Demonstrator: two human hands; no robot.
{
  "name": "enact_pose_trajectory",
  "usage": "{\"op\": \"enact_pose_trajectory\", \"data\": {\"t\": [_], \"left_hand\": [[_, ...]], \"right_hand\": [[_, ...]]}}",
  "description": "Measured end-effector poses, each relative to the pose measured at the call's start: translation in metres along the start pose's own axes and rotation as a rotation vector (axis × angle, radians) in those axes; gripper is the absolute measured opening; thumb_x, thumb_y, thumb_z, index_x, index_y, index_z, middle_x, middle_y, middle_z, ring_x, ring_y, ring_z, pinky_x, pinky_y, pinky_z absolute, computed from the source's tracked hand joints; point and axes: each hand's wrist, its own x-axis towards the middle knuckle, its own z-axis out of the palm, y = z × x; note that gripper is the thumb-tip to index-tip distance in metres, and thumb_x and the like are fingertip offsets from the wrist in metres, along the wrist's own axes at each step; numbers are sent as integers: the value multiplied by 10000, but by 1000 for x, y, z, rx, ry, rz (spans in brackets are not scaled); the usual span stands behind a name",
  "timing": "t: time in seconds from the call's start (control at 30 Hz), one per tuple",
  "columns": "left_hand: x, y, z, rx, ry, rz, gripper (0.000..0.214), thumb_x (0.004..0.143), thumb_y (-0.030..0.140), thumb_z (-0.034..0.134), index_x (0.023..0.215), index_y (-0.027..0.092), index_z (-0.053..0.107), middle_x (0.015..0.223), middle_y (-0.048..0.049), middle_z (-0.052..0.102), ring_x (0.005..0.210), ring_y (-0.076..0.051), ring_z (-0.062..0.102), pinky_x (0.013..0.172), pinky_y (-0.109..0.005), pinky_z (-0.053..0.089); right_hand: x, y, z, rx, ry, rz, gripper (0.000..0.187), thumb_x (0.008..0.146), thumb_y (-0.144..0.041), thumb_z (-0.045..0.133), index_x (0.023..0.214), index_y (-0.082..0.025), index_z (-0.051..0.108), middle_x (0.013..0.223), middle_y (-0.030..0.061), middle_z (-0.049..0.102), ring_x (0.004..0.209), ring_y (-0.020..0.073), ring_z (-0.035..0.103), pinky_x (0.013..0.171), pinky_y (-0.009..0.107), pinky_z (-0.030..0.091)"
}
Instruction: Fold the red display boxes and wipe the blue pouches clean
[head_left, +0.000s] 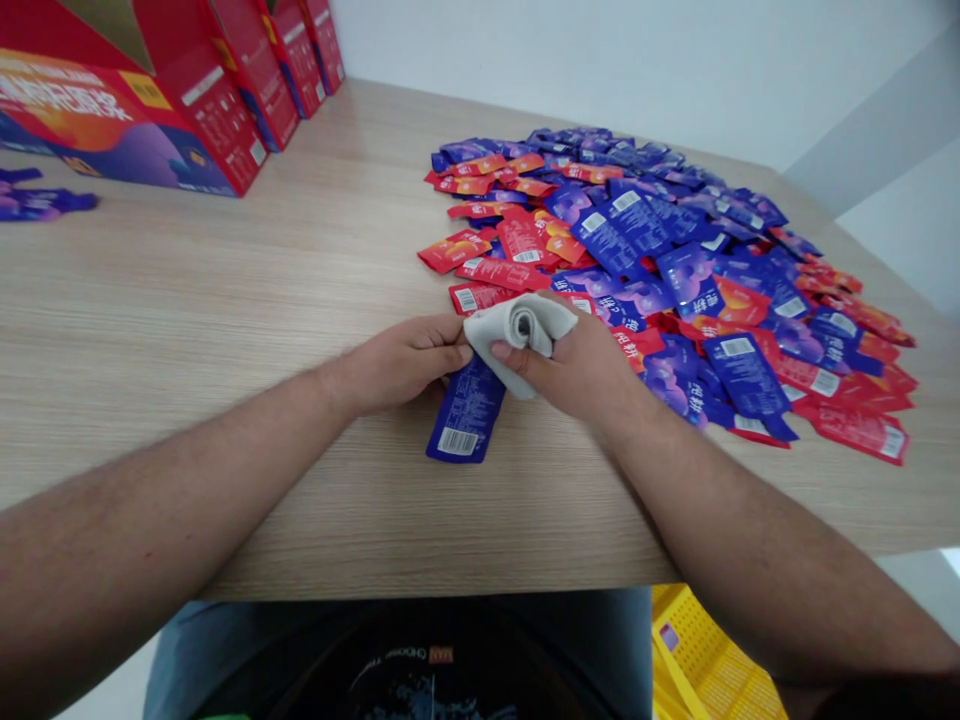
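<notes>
Near the middle of the table, my left hand (pixel 415 362) pinches a blue sachet (pixel 465 415) by its upper part. The sachet hangs down toward me, its printed back and barcode facing up. A folded whitish cloth (pixel 510 330) is in my right hand (pixel 574 360), with the thumb pressed on it. The cloth lies against the top end of the sachet and covers it. Just beyond and to the right of my hands spreads a large pile of blue and red sachets (pixel 637 235).
Red and blue printed cartons (pixel 217 120) stand in a row at the back left. Some purple sachets (pixel 45 200) lie at the left edge in front of them. A yellow plastic basket (pixel 712 650) sits below the table at the lower right. A white wall runs behind the table.
</notes>
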Motion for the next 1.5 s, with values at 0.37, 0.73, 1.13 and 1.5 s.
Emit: {"op": "enact_pose_trajectory", "data": {"t": [0.37, 0.73, 1.13, 1.5], "left_hand": [[0, -1, -1, 40, -16, 18, 163, 858, 274, 571, 729, 174, 564, 699, 11, 531, 634, -125, 461, 636, -254, 387], [1, 0, 3, -56, 32, -34, 139, 844, 261, 610, 739, 172, 593, 663, 19, 531, 582, -102, 456, 566, -218, 368], [2, 8, 9, -324, 275, -190, 144, 839, 180, 590, 726, 186, 500, 583, 34, 493, 482, -97, 474, 470, -202, 392], [3, 6, 8, -366, 293, -176, 138, 852, 165, 558, 738, 190, 484, 588, 33, 493, 478, -100, 481, 456, -201, 394]], "right_hand": [[0, 1, -1, -39, 30, 14, 287, 899, -452, 645, 1053, -213, 683, 968, 35, 723, 883, 246, 656, 790, 364, 503], [-5, -6, -1, -116, 45, -32, 237, 880, -411, 672, 1014, -215, 668, 950, 47, 694, 875, 249, 637, 782, 375, 489], [-14, -16, 12, -86, -234, -240, 166, 851, -289, 709, 969, -219, 617, 933, 35, 655, 906, 217, 594, 772, 333, 472], [-17, -19, 15, -157, -296, -218, 190, 842, -257, 718, 995, -209, 616, 959, 48, 629, 936, 224, 577, 786, 335, 466]]}}
